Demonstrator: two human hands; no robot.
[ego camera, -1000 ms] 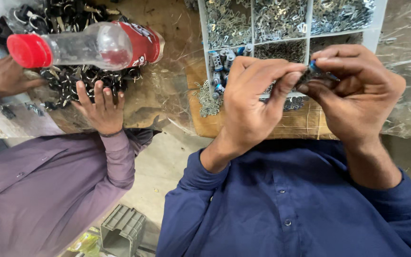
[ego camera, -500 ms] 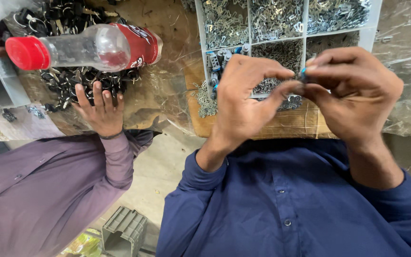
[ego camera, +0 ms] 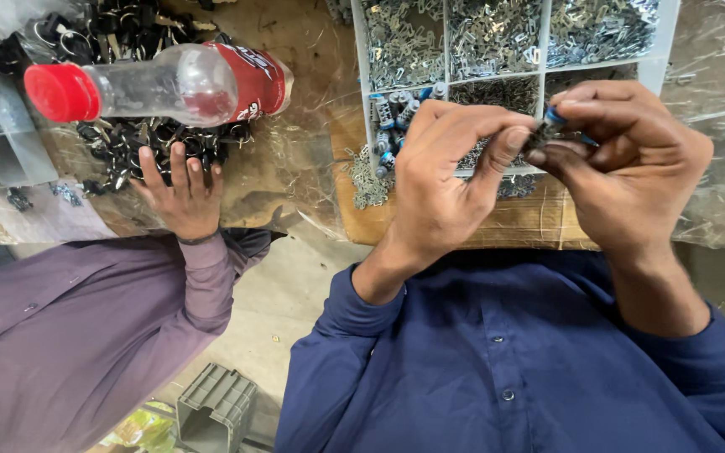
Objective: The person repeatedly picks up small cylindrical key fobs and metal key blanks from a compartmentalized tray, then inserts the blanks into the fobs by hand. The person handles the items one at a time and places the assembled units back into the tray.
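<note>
Fingertips of left hand (ego camera: 442,197) and right hand (ego camera: 631,172) pinch small blue-tipped part (ego camera: 547,127).

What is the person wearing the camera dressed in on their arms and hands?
Both arms are covered by long sleeves of a dark blue button-front shirt, with small dark buttons down the front and cuffs ending at the wrists. The left hand and right hand are bare: no gloves, and no rings or watch that I can see.

Worn wooden bench (ego camera: 312,50) under wrinkled clear plastic sheeting (ego camera: 719,126); dusty concrete floor (ego camera: 283,294) below; grey plastic crate (ego camera: 216,407). Even lighting.
</note>
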